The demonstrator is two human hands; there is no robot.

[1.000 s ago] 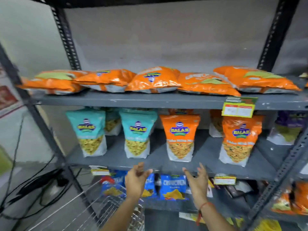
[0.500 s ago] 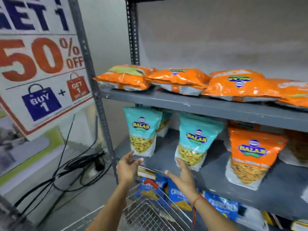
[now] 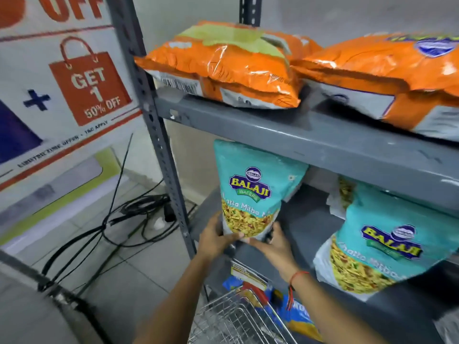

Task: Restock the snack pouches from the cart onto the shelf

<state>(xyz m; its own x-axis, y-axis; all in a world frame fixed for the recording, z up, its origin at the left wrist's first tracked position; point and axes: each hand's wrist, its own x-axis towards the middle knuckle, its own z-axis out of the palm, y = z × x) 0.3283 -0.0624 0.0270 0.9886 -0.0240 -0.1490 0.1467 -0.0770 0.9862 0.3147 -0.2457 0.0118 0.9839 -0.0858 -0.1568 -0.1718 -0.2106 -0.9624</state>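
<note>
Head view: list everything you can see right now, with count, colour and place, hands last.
Teal pouches: two, teal; one upright at the left end of the middle shelf, one leaning at right.
Orange bags: two, orange; lying flat on the top shelf.
Rack: one, grey; its top shelf edge crosses the centre.
Blue packets: at least one, blue; lower shelf behind the cart.
Cart: one, silver wire; bottom centre.
Poster: one, white with red; upper left.
Cables: a black tangle; on the floor at left.
Left hand: on the left pouch's lower left.
Right hand: on its lower right; red wrist thread.
</note>
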